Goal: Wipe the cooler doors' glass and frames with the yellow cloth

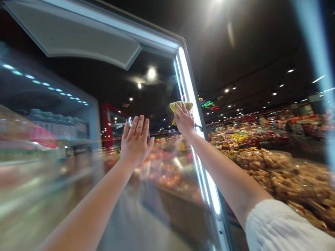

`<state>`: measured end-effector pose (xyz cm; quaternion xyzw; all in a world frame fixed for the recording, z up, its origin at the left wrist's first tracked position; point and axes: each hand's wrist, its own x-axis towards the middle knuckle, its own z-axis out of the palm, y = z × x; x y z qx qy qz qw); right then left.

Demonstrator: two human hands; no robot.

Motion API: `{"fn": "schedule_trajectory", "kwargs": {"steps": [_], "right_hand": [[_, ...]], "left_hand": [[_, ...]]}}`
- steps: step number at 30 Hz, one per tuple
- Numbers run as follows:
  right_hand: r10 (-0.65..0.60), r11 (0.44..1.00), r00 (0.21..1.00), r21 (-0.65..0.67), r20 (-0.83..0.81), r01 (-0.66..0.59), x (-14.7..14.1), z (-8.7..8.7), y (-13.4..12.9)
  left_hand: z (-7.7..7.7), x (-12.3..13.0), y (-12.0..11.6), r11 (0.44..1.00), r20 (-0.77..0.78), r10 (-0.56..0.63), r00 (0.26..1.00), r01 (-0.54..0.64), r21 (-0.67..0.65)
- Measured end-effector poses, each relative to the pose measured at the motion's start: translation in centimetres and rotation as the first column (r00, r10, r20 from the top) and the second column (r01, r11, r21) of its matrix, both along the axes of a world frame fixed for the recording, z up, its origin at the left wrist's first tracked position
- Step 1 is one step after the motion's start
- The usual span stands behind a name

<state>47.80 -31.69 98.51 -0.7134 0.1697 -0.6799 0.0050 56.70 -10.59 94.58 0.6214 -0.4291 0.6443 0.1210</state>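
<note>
A glass panel (pixel 157 216) in a frame with bright light strips fills the middle of the view, and its lower part is blurred. My left hand (pixel 136 143) is raised with its palm toward the glass, fingers stretched out and holding nothing. Up and to the right, my right hand (pixel 185 120) presses a folded yellow cloth (pixel 180 105) by the lit edge (pixel 195 104) of the panel. Part of the cloth is hidden under the palm and fingers.
Bottles (pixel 56 123) line a lit shelf on the left, smeared by motion. A white panel (pixel 86 38) hangs at the top. Bagged foods (pixel 285 174) are heaped on the right, with produce displays (pixel 240 137) behind them.
</note>
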Motion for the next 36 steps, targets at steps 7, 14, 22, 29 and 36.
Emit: {"fn": "schedule_trajectory", "kwargs": {"steps": [7,14,22,29,36], "right_hand": [[-0.045,0.999,0.999,-0.028,0.029,0.046,0.7,-5.5,-0.6],[0.017,1.0,0.998,0.014,0.062,-0.018,1.3,3.8,-1.1],[0.009,0.996,0.997,-0.087,0.081,-0.002,0.7,-5.4,-2.0],[-0.012,0.998,1.0,-0.056,-0.018,0.011,-0.2,-12.2,-1.5],[0.025,1.0,0.999,-0.011,0.034,-0.025,0.8,-8.7,-0.2]], "left_hand": [[-0.1,0.3,-0.3,1.0,0.015,-0.004,1.0,0.004,-0.007],[-0.1,0.5,-0.2,1.0,0.026,0.003,1.0,-0.003,-0.01],[-0.1,0.5,-0.3,1.0,0.015,-0.029,0.999,0.029,-0.007],[-0.1,0.5,-0.6,0.999,0.01,-0.031,0.999,0.031,-0.013],[-0.1,0.7,-0.7,0.998,-0.003,-0.06,0.998,0.06,-0.009]]}}
